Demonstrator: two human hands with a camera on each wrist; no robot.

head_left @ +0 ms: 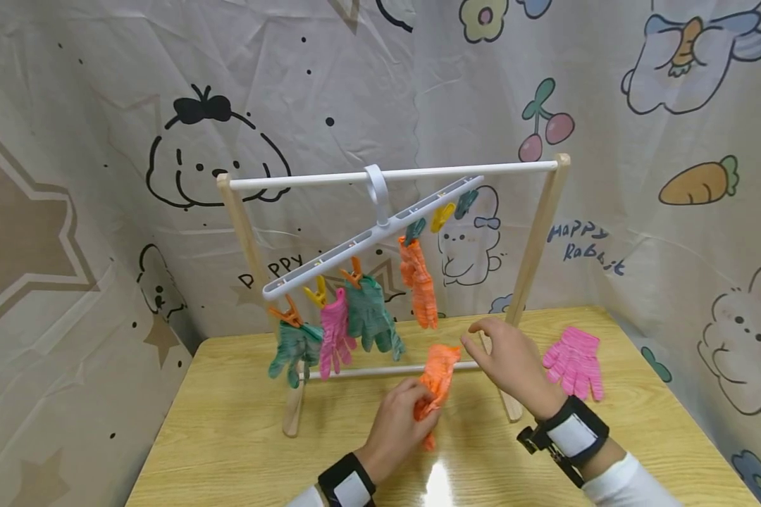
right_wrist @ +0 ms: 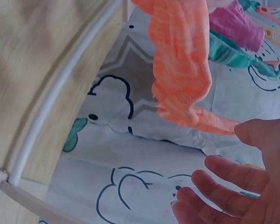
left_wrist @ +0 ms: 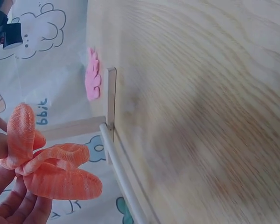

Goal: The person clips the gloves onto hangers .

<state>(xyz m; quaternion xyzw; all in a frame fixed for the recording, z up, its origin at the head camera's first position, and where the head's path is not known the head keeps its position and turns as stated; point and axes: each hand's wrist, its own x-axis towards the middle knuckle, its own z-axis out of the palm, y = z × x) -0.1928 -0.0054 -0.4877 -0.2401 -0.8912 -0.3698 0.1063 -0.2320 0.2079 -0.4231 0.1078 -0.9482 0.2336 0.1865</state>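
My left hand (head_left: 401,421) pinches an orange knit glove (head_left: 439,377) around its middle, above the table and with its cuff end upward. In the left wrist view, the glove's fingers (left_wrist: 63,184) stick out past my fingertips. My right hand (head_left: 510,358) is beside the cuff, fingers apart and gently bent; in the right wrist view its thumb overlaps the end of an orange strip of knit. Above, a grey hanger (head_left: 374,236) tilts on the rack's white bar. Clipped to it hang a second orange glove (head_left: 420,285), a pink glove (head_left: 336,334) and two green gloves (head_left: 370,317).
A loose pink glove (head_left: 576,362) lies on the table (head_left: 228,436), right of the rack's wooden post (head_left: 539,239). A yellow clothespin (head_left: 442,217) and a teal clothespin (head_left: 466,204) hang bare at the hanger's raised right end. A low white crossbar (head_left: 380,371) joins the rack's feet.
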